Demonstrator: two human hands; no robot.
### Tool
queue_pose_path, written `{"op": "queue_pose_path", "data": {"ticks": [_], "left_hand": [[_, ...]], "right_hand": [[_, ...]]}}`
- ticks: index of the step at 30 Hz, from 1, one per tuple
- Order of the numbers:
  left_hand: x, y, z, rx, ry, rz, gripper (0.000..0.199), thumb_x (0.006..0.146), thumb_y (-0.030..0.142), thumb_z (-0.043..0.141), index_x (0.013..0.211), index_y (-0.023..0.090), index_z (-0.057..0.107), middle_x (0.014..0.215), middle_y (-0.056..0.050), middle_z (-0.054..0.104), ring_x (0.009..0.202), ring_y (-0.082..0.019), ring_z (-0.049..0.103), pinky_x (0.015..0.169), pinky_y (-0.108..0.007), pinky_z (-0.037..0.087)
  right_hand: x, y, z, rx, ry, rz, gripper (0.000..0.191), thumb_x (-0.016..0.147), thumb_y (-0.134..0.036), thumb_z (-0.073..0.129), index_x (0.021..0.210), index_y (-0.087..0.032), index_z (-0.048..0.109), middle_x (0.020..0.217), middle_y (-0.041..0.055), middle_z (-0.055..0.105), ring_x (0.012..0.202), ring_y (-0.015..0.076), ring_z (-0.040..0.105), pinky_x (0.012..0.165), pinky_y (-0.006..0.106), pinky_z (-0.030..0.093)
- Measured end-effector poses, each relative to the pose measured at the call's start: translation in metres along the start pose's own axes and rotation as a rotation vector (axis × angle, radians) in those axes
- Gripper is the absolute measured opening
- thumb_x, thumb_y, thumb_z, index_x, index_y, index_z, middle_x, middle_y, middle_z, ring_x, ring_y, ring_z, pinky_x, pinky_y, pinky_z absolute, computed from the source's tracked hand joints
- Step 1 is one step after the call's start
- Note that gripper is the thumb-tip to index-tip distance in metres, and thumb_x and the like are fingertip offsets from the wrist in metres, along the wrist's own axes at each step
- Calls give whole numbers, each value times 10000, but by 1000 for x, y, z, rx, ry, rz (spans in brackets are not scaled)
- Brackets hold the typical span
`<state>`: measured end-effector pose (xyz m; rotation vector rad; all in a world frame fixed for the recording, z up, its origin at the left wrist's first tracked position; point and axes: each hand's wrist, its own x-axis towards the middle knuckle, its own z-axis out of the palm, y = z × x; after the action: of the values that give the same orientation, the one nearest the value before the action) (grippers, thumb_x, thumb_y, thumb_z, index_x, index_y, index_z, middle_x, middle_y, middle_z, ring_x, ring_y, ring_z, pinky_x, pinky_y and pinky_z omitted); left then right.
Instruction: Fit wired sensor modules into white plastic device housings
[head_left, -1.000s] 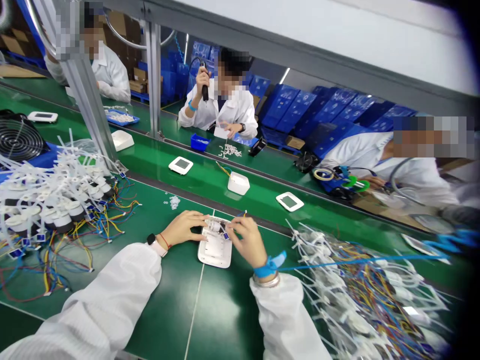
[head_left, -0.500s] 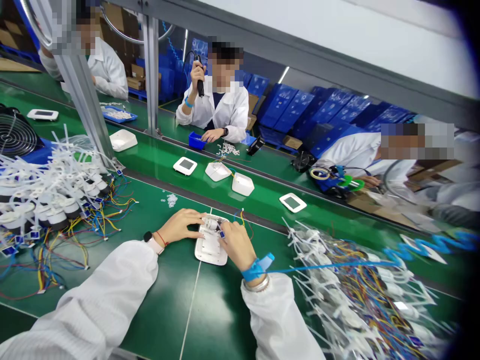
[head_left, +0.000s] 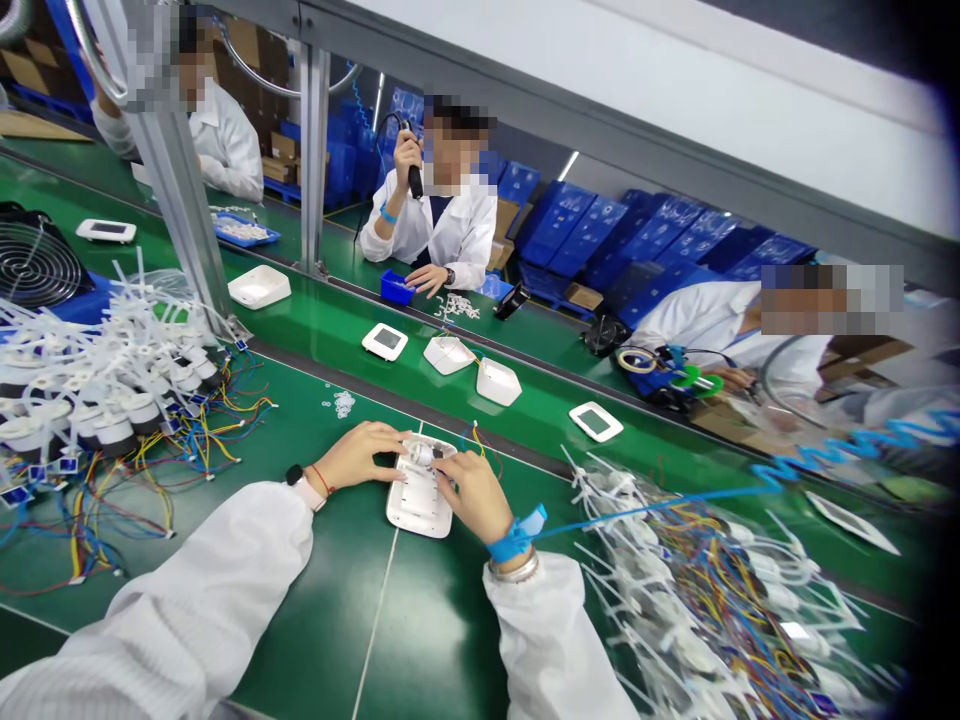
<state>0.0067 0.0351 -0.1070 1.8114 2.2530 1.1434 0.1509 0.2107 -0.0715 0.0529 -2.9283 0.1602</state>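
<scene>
In front of me on the green bench lies a white plastic housing [head_left: 418, 512], its ribbed inside facing up. A small white cylindrical part [head_left: 422, 453] sits in its far end, with coloured wires [head_left: 480, 437] trailing out past the far right corner. My left hand [head_left: 369, 456] grips the housing's upper left edge, fingertips by the cylinder and thumb lower on the side. Over the far right part of the housing, my right hand [head_left: 474, 492] has thumb and fingers pinched together beside the cylinder. What lies between those fingertips is hidden.
Piles of white parts with ties and wires lie left [head_left: 112, 390] and right [head_left: 697, 600]. Small clear rings [head_left: 344, 403] lie beyond my left hand. Housings [head_left: 498, 382] and display units [head_left: 385, 342] sit on the green belt. A blue coiled cord [head_left: 660, 503] tethers my right wrist. Co-workers sit opposite.
My right fingers have shifted slightly on the far end of the housing, and the small blue square beside them is now out of sight. My left hand has stayed put. The view has tilted slightly.
</scene>
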Motion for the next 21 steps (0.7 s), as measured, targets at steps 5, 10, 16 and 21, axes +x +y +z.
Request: {"op": "queue_pose_path", "data": {"ticks": [5,10,16,21], "left_hand": [[0,0,0,-2,8,-8,302,706,397,690,966,247,653,1178,-15,592,1056,-208,521,887,-323,386],[0,0,0,-9,15,-3,289,709,392,688,955,244,657,1177,-11,592,1051,-200,521,884,-318,388],[0,0,0,-7,19,-3,295,719,407,673,962,241,659,1170,-24,596,1047,-206,524,879,-322,399],[0,-2,1,6,22,11,292,720,397,675,973,253,650,1177,-13,592,1056,-208,521,884,-328,395]], "right_hand": [[1,-1,10,28,60,53,108,748,-144,610,852,-172,599,853,66,626,800,209,544,732,341,428],[-1,6,8,108,46,96,174,738,-80,561,896,-154,566,821,50,630,758,176,585,696,290,476],[-4,6,-1,-53,20,29,166,780,-70,502,890,-141,602,954,87,586,742,152,605,657,255,499],[-3,7,0,-51,40,-56,162,797,-107,537,911,-157,641,847,73,611,816,204,559,736,322,489]]}}
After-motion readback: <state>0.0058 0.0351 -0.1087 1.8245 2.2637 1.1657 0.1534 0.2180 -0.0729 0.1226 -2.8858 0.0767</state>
